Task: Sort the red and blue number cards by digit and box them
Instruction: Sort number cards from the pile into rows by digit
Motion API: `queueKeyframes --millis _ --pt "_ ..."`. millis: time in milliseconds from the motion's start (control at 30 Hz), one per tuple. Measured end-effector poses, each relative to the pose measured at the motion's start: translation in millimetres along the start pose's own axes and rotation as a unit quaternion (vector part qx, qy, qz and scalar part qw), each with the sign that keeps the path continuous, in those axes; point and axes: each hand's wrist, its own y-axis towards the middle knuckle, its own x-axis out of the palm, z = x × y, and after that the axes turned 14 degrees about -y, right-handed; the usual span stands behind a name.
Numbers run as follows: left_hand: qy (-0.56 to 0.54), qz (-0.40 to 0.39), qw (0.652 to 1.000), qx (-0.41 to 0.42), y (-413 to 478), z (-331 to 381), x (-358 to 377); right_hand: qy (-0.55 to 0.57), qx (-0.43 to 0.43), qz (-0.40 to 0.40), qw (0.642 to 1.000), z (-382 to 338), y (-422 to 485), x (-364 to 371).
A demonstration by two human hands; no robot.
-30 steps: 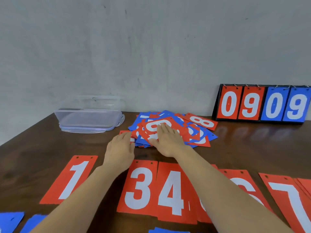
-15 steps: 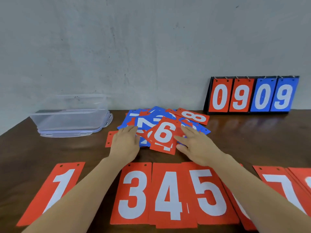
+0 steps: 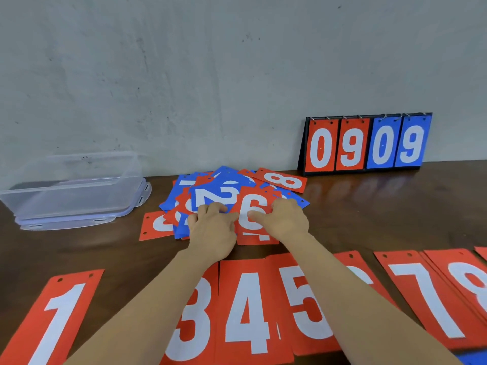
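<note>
Right hand (image 3: 286,219) pinches the red 6 card (image 3: 254,204), thumb flat on its face and fingers curled over its right edge. Left hand (image 3: 213,230) rests just beside it, bent fingers on the blue 2 card (image 3: 218,196); whether it grips anything, I cannot tell. Both cards top the mixed pile (image 3: 184,191) in the middle of the bench (image 3: 369,212). Nearer the person lies a row of red cards (image 3: 247,312), digits up. At the far left stands a clear box (image 3: 73,191), and at the far right a flip scoreboard (image 3: 366,143) reading 0909.
</note>
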Motion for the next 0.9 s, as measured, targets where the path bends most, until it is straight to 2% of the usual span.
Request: queueKeyframes --millis 167,267,500,667,800,900 --pt "-0.004 -0.011 1.0 0.018 0.0 -14.9 1.9 -0.111 0.041 -0.009 0.993 -9.3 -6.7 -4.3" --pt "-0.051 -0.009 0.999 0.015 0.2 -20.9 2.2 -0.096 0.047 -0.029 0.994 -8.5 1.2 -4.6" --pt "-0.01 -0.032 0.999 0.025 0.2 -23.0 -5.4 0.045 0.07 -0.062 0.995 18.2 16.9 -13.1" --pt "-0.006 -0.011 1.0 0.01 -0.3 -14.7 -7.9 0.113 0.077 -0.025 0.99 34.5 19.0 -17.0" --pt "-0.031 0.047 0.998 0.015 2.5 10.2 -4.4 0.29 0.118 -0.003 0.95 49.5 18.9 -20.4" --pt "0.006 0.019 0.999 -0.036 7.3 30.9 5.3 0.372 0.156 0.007 0.915 54.2 18.5 -23.5"
